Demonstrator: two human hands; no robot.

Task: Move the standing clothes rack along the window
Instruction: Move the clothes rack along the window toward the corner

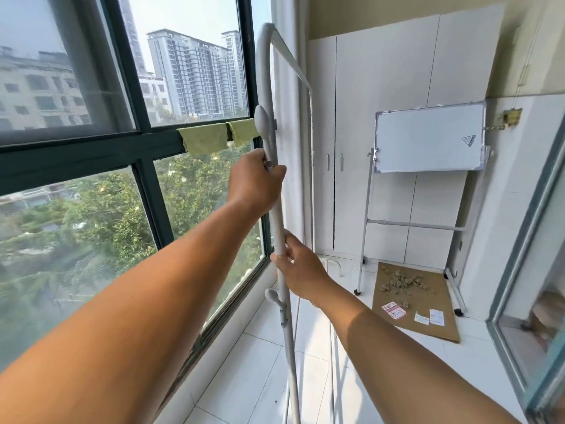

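In the head view, a pale grey tubular metal clothes rack point(276, 215) is being held upright at the centre of the frame, just beside the dark green framed window point(146, 142) that is filling the left half. The rack's near upright pole is being gripped by both hands. The left hand point(256, 182) is being wrapped around the pole at mid-frame, fingers curled shut on it just below an oval grey plastic joint. The right hand point(298, 270) is being closed around the same pole lower down, thumb pressed along the tube, just above a small grey hook fitting. The rack's curved top bar is being seen running from the upper centre away to a far upright.

Two light green cloths point(220, 137) are being draped over the window's horizontal crossbar, just left of the rack's joint. A white tiled floor point(263, 362) is being shown along the bottom centre. At the right of the frame, a white whiteboard on a grey wheeled stand point(429, 139) is being kept in front of tall white cabinet doors point(382, 102). Beneath the stand, a brown cardboard sheet point(428, 316) is being laid on the floor, with small brownish lumps and a few paper slips scattered on it.
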